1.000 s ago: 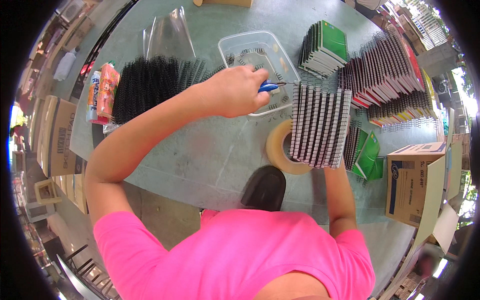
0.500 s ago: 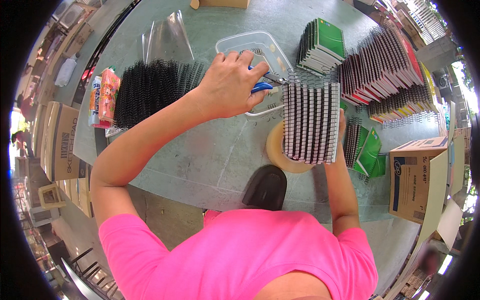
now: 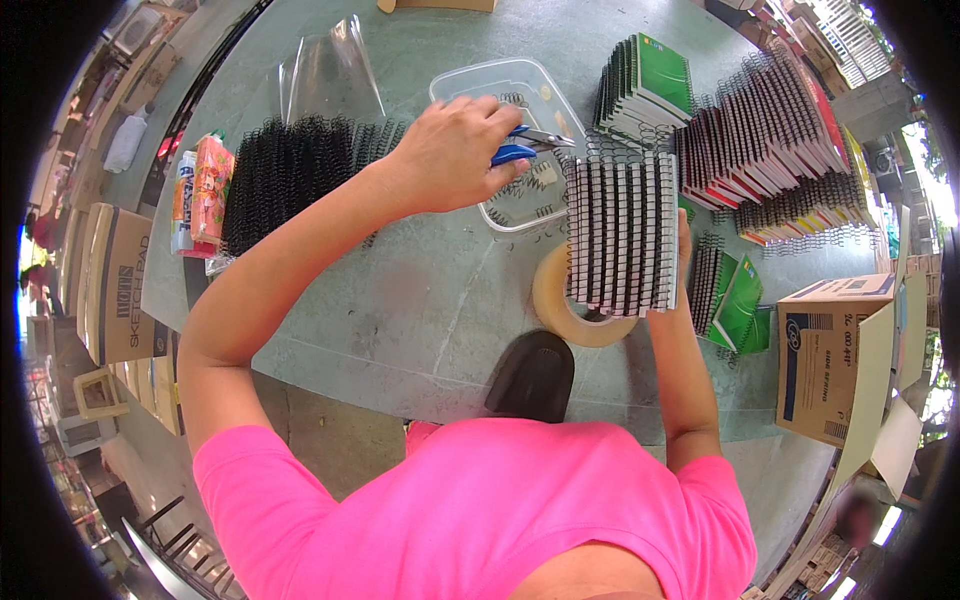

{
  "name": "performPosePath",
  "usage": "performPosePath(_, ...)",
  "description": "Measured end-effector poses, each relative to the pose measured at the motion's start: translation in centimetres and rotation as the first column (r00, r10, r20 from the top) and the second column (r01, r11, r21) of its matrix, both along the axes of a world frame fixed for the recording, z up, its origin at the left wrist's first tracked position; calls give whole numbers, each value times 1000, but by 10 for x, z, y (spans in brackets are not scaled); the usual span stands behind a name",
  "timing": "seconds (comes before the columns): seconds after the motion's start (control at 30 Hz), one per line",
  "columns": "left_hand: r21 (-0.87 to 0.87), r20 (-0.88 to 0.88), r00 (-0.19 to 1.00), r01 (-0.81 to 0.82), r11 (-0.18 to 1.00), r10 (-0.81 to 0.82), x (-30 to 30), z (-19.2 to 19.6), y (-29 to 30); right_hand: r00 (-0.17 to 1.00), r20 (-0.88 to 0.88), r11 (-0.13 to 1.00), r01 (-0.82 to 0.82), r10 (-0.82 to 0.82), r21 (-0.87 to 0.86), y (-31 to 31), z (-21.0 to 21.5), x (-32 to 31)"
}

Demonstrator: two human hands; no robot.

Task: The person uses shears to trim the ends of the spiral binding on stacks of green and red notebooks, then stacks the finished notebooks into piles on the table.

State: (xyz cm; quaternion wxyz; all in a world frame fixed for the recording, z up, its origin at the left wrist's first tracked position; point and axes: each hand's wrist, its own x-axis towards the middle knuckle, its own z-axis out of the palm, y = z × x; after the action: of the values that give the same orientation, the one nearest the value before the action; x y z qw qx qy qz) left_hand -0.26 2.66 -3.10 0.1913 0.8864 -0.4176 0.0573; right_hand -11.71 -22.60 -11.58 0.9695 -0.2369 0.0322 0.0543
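My left hand (image 3: 452, 152) is closed around blue-handled cutting pliers (image 3: 513, 153), their metal jaws pointing right above a clear plastic tub (image 3: 500, 228). Loose bits of dark wire lie in the tub. To the right, my right hand (image 3: 684, 262) grips a stack of spiral-bound notebooks (image 3: 620, 235), bindings turned upward. Most of its fingers are hidden behind the stack. The jaws are just beyond the far left corner of the stack, seemingly apart from it. Beneath the stack sits a roll of tan tape (image 3: 552, 290).
Black spiral coils (image 3: 290, 180) are piled at left beside an orange packet (image 3: 213, 185). Green notebooks (image 3: 664, 78) and red-edged notebooks (image 3: 760, 130) stand in stacks at far right. More green notebooks (image 3: 738, 305) lie nearer, by a cardboard box (image 3: 830, 360). A black rounded object (image 3: 535, 375) lies at the near edge.
The pliers have moved slightly left, away from the notebook bindings, and their jaws now show clear. The notebook stack has tilted a little and shifted slightly away from me.
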Motion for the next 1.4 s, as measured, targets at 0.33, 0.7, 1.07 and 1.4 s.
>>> performPosePath(0.33, 82, 56, 990, 127, 988, -132, 4, 1, -9, 990, 22, 984, -140, 139, 112, -1, -1, 0)
performPosePath(0.7, 72, 10, 995, 101, 992, -102, 2, -1, 1, 991, -92, 993, -103, 97, -57, 5, 17, 0)
performPosePath(1.07, -55, 9, 998, 67, 996, -67, 8, -6, 2, 989, -112, 986, -111, 98, -126, -2, 33, 6)
performPosePath(1.4, -30, 66, 993, 100, 995, -98, 7, 3, 0, 986, -91, 986, -147, 141, -72, -1, 36, 7)
